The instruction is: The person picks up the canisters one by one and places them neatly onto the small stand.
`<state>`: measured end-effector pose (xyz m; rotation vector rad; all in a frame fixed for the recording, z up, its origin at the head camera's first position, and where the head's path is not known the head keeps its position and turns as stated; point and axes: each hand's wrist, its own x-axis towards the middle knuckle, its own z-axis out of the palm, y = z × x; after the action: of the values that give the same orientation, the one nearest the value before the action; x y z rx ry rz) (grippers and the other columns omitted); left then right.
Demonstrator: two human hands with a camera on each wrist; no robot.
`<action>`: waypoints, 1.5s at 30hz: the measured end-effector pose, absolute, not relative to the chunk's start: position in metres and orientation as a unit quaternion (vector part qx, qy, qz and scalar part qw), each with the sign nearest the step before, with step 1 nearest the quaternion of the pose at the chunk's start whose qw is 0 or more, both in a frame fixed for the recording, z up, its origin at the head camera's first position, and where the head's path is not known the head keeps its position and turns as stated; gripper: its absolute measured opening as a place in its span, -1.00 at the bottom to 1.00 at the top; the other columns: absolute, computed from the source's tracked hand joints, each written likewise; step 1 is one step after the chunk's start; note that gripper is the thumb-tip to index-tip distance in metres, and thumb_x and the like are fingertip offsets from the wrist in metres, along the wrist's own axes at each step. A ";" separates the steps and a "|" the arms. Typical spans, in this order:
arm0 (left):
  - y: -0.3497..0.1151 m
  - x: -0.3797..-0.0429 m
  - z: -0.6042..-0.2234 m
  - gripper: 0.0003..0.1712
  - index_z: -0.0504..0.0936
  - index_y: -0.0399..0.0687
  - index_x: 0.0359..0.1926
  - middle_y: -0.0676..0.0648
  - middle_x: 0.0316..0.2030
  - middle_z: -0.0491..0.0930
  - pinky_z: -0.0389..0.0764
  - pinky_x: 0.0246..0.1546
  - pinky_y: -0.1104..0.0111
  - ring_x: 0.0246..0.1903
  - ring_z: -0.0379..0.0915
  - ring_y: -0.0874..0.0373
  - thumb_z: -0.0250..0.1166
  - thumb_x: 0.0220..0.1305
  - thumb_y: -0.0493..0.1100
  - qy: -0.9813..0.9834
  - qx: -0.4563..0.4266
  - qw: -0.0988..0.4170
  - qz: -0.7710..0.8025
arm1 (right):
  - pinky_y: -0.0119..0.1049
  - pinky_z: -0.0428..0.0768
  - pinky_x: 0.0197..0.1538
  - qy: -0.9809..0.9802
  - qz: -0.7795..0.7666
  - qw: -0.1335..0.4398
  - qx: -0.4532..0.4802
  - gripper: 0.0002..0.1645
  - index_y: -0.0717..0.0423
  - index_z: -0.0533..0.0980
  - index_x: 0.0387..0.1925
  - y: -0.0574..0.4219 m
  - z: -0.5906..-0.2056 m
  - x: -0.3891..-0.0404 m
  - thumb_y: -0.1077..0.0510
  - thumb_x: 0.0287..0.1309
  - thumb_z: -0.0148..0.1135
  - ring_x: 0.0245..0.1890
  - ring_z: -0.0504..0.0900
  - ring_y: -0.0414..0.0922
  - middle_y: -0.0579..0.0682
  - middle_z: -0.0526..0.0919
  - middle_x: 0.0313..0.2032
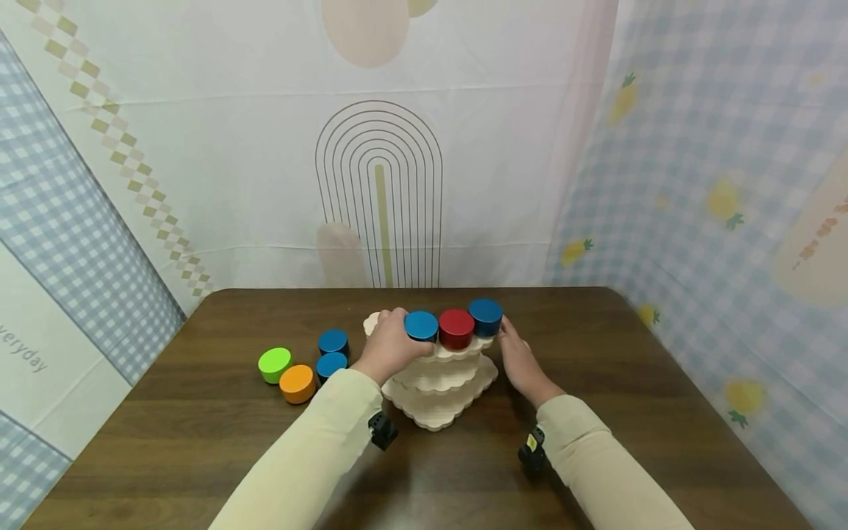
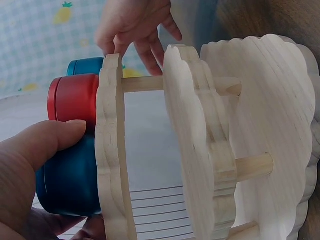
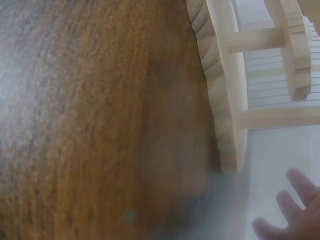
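A tiered stand of pale wood with scalloped edges [image 1: 433,414] stands on the table, its shelves joined by round posts. Three round tins sit in a row on its top tier: a blue tin [image 1: 421,324], a red tin [image 1: 457,327] and another blue tin [image 1: 486,316] at the right end. My left hand [image 1: 387,346] grips the left blue tin, thumb [image 2: 70,132] on the near side and fingers behind. At the right end of the top tier is my right hand [image 1: 523,364], fingers loosely extended, fingertips right by the tier's edge and the right blue tin.
Left of the stand, on the brown wooden table [image 1: 165,456], are a green tin [image 1: 274,364], an orange tin [image 1: 297,383] and two blue tins [image 1: 333,342] close together. A printed cloth [image 1: 265,184] hangs behind the table, with checked cloth [image 1: 715,294] on the right.
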<state>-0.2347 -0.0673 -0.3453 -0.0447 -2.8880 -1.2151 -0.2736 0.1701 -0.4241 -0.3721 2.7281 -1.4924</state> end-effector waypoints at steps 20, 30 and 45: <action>-0.069 -0.231 -0.347 -0.08 0.26 -0.24 0.33 -0.29 0.18 0.32 0.49 0.10 0.03 0.12 0.36 -0.13 0.49 0.02 -0.02 -0.919 -0.016 0.020 -0.394 | 0.25 -0.04 0.38 0.874 -0.472 0.015 -0.117 -0.36 -0.04 -0.20 0.53 0.168 -0.423 -0.272 -0.07 0.53 -0.57 0.46 -0.09 0.20 0.14 -0.06 0.50; -0.081 -0.220 -0.351 -0.04 0.26 -0.14 0.36 -0.23 0.16 0.30 0.53 0.05 0.04 0.04 0.37 -0.08 0.51 0.00 0.03 -0.912 -0.037 0.049 -0.406 | 0.26 -0.05 0.38 0.876 -0.468 0.014 -0.119 -0.36 -0.06 -0.20 0.53 0.169 -0.423 -0.273 -0.07 0.52 -0.58 0.47 -0.11 0.19 0.13 -0.06 0.50; -0.127 -0.202 -0.357 -0.05 0.25 -0.13 0.36 -0.25 0.22 0.22 0.46 0.11 -0.01 0.18 0.23 -0.14 0.50 0.03 0.03 -0.925 -0.091 0.125 -0.348 | 0.25 -0.03 0.38 0.876 -0.467 -0.001 -0.123 -0.36 0.01 -0.17 0.53 0.169 -0.422 -0.272 -0.04 0.53 -0.56 0.46 -0.07 0.21 0.17 -0.02 0.48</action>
<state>-0.2021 -0.1270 -0.3574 -0.2648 -2.6947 -1.0156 -0.2724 0.1693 -0.4224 -0.3867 2.7532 -1.4680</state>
